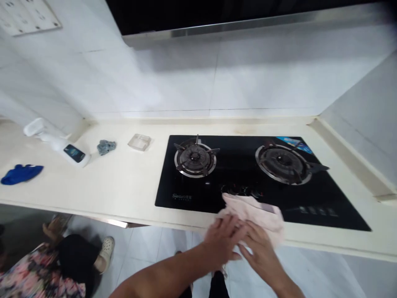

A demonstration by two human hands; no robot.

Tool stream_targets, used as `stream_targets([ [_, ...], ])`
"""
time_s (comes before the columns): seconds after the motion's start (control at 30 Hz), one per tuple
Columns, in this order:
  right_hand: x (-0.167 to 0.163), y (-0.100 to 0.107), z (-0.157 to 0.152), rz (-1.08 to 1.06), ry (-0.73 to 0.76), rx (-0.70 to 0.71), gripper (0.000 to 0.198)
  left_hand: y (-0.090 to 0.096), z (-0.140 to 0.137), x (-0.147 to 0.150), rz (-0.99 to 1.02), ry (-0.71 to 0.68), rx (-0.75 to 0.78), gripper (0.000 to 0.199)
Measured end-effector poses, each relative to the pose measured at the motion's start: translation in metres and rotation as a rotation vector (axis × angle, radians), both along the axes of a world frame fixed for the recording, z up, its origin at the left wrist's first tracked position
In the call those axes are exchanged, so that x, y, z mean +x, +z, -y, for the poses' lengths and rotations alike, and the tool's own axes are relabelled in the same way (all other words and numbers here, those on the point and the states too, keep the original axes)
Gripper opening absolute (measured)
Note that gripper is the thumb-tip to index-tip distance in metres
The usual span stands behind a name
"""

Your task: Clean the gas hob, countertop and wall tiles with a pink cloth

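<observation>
A pale pink cloth [252, 211] lies bunched over the front edge of a black glass gas hob [238, 153], just below its control knobs. My left hand [221, 238] grips the cloth from its left side, fingers bent over the folds. Close beside it, my right hand [259, 246] holds the cloth's lower part, thumb near my left hand. Motion blurs both hands slightly, and some fingertips are hidden in the fabric. The hob's left burner [195, 157] and right burner [283, 163] carry dark metal pan supports.
On the cream counter [124, 182] to the left are a white spray bottle [62, 145], a blue cloth [21, 174], a grey scrubber [106, 147] and a clear plastic box [139, 142]. A range hood [217, 25] overhangs the hob. Another person [46, 269] crouches at lower left.
</observation>
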State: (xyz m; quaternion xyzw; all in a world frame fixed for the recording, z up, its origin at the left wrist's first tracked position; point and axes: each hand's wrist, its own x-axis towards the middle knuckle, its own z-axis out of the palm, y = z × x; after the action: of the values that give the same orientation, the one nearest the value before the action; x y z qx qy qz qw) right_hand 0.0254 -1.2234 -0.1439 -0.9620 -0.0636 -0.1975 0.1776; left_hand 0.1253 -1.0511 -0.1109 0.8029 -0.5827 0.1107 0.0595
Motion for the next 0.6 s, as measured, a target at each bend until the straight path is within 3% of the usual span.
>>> stream_targets([
  [0.13,-0.011,-0.012,0.041,0.149,-0.389,0.073,0.04,0.004,0.05,-0.01,0.003,0.004,-0.086,0.076],
  [0.23,0.007,-0.014,0.027,0.179,-0.539,-0.059,0.048,0.011,0.044,-0.004,0.013,0.023,-0.086,0.06],
  [0.37,0.053,-0.003,-0.029,0.105,-0.382,-0.205,0.044,0.021,-0.026,0.023,0.031,0.083,-0.022,0.05],
  [0.5,0.114,0.024,-0.093,0.092,-0.128,-0.199,0.041,0.031,-0.114,0.061,0.027,0.218,0.008,0.055],
  [0.6,0.164,0.044,-0.134,0.104,0.036,-0.186,0.046,0.04,-0.156,0.091,0.007,0.338,0.017,0.056],
])
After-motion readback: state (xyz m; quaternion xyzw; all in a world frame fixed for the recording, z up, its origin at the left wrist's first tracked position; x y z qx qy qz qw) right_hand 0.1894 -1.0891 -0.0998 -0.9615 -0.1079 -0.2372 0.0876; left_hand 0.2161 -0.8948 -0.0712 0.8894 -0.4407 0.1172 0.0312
